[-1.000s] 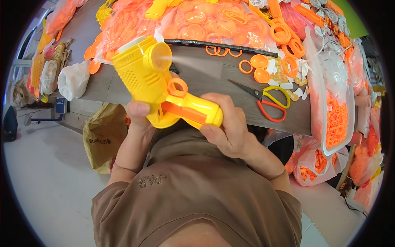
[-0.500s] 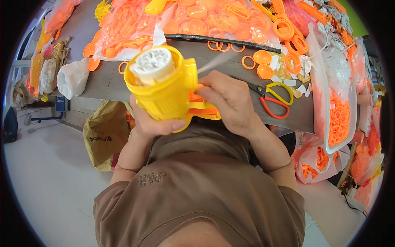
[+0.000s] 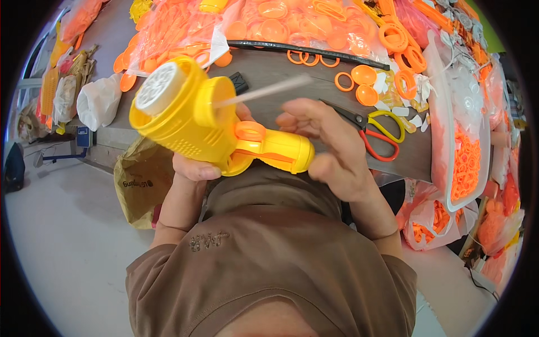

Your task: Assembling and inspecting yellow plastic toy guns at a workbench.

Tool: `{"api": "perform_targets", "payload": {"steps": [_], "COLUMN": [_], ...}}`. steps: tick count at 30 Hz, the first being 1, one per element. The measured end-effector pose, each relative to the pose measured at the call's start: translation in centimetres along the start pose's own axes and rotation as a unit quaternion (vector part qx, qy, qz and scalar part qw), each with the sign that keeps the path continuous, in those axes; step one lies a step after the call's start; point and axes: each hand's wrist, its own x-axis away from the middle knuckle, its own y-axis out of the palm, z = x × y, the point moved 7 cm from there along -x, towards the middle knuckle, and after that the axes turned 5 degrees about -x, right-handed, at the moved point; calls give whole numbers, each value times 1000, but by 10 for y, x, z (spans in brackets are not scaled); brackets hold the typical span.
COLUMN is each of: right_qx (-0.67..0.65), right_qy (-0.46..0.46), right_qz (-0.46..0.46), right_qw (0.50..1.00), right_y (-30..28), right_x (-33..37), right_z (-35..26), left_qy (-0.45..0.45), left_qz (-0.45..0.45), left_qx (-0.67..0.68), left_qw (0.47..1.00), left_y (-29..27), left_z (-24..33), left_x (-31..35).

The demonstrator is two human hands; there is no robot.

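Gripping a yellow toy [image 3: 213,130] in left hand [image 3: 192,167], with white insert [image 3: 159,90] already seated but pale strand [image 3: 266,91] protruding; holding right hand [image 3: 339,150] wide, empty.

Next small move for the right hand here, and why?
I'd probably close the right hand gently around the handle of the yellow toy. Its grip is open, fingers and thumb spread about the handle's end, while the left hand alone seems to hold the tilted toy, at its body; a second hold should steady it.
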Motion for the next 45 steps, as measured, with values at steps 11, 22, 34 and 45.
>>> {"api": "perform_targets", "payload": {"steps": [11,22,34,45], "right_qx": [100,258,258,261], "right_qy": [-128,-267,-170,86], "right_qz": [17,31,48,1], "right_qw": [987,928,950,961], "right_y": [12,20,32,-11], "right_x": [18,27,28,2], "right_z": [-3,-13,-6,26], "left_qy": [100,112,3,-18], "left_qz": [-110,-152,-9,61], "left_qx": [17,106,158,24], "left_qw": [989,976,987,998], "left_y": [21,7,-9,-30], "left_z": [18,19,3,-10], "left_x": [-4,-19,-10,-13]}}
